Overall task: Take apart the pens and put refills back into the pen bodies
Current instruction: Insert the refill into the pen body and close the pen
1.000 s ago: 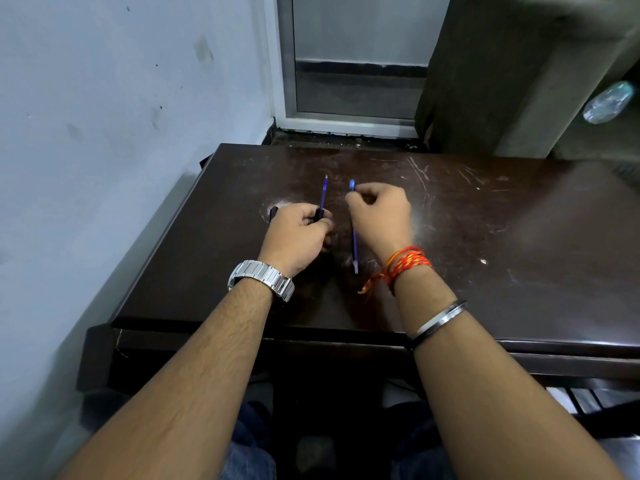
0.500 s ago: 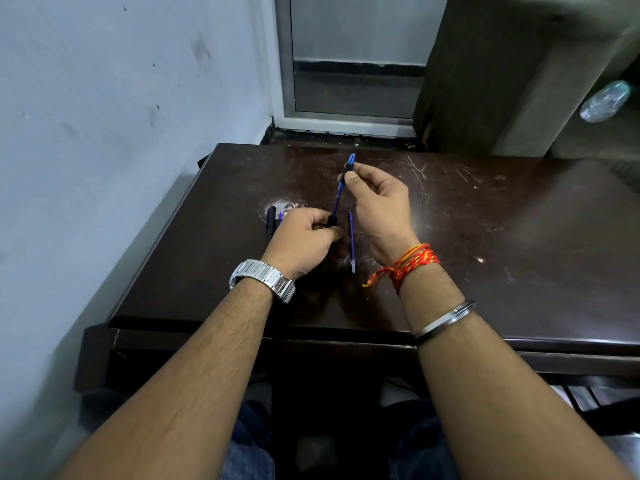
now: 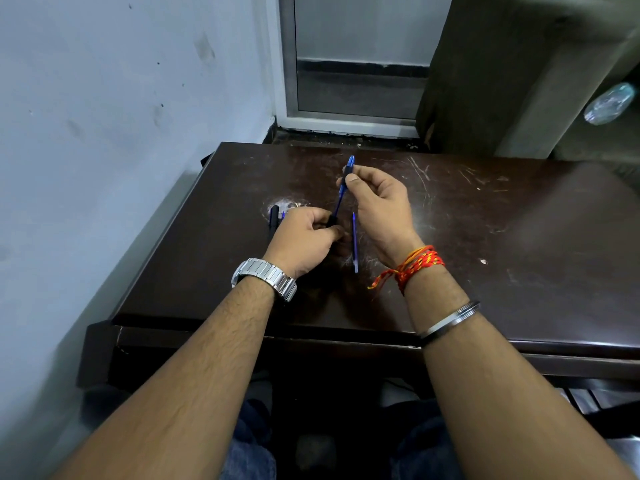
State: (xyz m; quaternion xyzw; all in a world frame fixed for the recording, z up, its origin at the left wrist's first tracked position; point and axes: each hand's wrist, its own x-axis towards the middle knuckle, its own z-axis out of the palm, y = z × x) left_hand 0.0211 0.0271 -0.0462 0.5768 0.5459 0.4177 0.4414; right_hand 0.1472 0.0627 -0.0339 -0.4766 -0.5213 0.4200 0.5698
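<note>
A blue pen (image 3: 341,192) is held tilted above the dark table (image 3: 519,237). My right hand (image 3: 381,206) pinches its upper end between thumb and finger. My left hand (image 3: 306,237) grips its lower black end. A loose blue refill (image 3: 355,242) lies on the table between my two hands, pointing away from me. Just left of my left hand lies a black pen part (image 3: 274,218) with a small blue piece (image 3: 283,214) beside it, partly hidden by my fingers.
A pale wall (image 3: 104,133) runs along the table's left edge. Behind the table are a door frame (image 3: 346,123) and a dark cabinet (image 3: 502,81). The table's right half shows only scratches and a small white speck (image 3: 483,261).
Both hands lifted off the table and now hold one pen between them, its top end raised away from me. The loose refill has stayed on the table.
</note>
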